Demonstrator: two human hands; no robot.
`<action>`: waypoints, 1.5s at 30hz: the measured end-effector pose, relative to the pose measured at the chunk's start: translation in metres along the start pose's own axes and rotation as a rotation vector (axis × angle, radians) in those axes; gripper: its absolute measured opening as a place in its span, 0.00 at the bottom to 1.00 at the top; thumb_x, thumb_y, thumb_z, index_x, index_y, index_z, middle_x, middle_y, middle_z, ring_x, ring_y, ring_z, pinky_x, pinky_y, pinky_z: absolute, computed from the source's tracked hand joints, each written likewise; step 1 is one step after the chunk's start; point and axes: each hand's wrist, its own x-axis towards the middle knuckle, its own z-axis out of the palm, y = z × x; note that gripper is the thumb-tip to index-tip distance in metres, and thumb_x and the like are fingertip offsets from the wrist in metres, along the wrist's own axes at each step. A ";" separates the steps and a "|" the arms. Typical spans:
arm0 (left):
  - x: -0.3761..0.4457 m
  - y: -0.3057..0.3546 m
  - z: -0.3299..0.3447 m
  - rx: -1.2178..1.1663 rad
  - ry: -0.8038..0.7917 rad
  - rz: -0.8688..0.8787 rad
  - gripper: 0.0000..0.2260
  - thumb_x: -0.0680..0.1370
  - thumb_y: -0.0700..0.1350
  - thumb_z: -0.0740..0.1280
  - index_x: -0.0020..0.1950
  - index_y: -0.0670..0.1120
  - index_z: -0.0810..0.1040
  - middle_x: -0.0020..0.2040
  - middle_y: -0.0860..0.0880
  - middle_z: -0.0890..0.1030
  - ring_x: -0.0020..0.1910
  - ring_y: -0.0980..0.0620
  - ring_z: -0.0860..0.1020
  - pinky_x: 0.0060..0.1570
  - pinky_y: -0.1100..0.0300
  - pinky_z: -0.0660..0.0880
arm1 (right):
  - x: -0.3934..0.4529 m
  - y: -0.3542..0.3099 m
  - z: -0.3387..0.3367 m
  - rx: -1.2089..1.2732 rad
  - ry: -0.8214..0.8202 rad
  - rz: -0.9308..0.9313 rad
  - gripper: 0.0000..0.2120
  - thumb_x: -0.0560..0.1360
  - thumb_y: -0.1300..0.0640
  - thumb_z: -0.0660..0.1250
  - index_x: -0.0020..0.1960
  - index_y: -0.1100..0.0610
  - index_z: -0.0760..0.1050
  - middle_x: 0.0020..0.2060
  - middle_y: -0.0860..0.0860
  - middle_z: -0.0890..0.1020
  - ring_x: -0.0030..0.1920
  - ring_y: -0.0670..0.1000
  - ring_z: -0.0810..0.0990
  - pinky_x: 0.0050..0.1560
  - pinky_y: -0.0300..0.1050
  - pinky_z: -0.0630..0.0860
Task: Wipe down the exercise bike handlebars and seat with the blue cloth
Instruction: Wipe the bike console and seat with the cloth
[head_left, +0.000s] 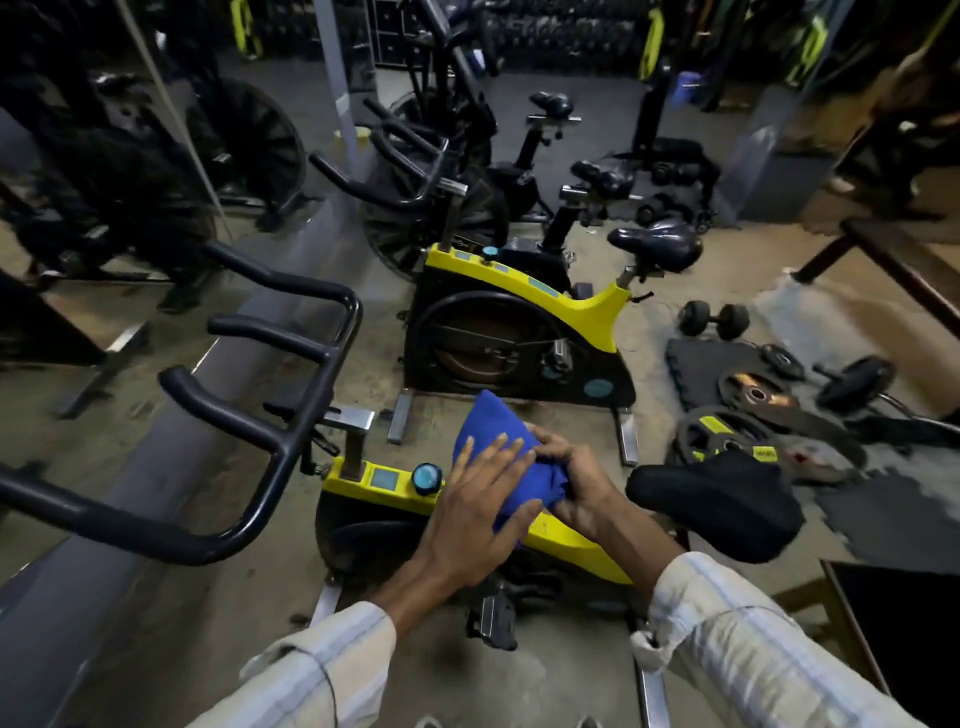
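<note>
blue cloth (485, 441) mid-frame over the yellow bike (571, 545), left hand (478, 519) flat on it, fingers spread, right hand (571, 488) bunching its edge, black seat (717, 504) lower right

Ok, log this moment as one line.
stage: pre-wipe | blue cloth: held over the frame | left hand: flat on cloth | right hand: gripping cloth | handlebars, seat: untouched

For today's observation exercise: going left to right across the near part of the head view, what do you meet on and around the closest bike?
handlebars → round blue knob → blue cloth → black seat
</note>
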 end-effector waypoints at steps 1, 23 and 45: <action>0.004 0.001 0.005 0.004 0.000 -0.048 0.28 0.86 0.62 0.56 0.81 0.47 0.71 0.81 0.49 0.71 0.83 0.51 0.63 0.83 0.40 0.57 | -0.001 -0.005 -0.009 0.000 0.007 -0.023 0.19 0.79 0.72 0.54 0.62 0.62 0.78 0.53 0.62 0.86 0.47 0.58 0.88 0.50 0.52 0.86; 0.198 0.173 0.211 -1.370 -0.318 -1.104 0.27 0.69 0.33 0.75 0.68 0.33 0.79 0.63 0.34 0.84 0.58 0.36 0.85 0.58 0.44 0.84 | -0.109 -0.163 -0.271 -0.795 0.488 -0.593 0.21 0.75 0.59 0.79 0.66 0.58 0.82 0.65 0.52 0.80 0.67 0.49 0.79 0.64 0.34 0.76; 0.255 0.229 0.351 -0.755 -0.893 -0.340 0.15 0.76 0.37 0.71 0.63 0.44 0.82 0.53 0.49 0.87 0.54 0.48 0.83 0.56 0.56 0.77 | -0.133 -0.132 -0.378 -1.289 0.910 -0.457 0.43 0.71 0.70 0.62 0.84 0.51 0.61 0.81 0.54 0.68 0.78 0.58 0.70 0.75 0.42 0.66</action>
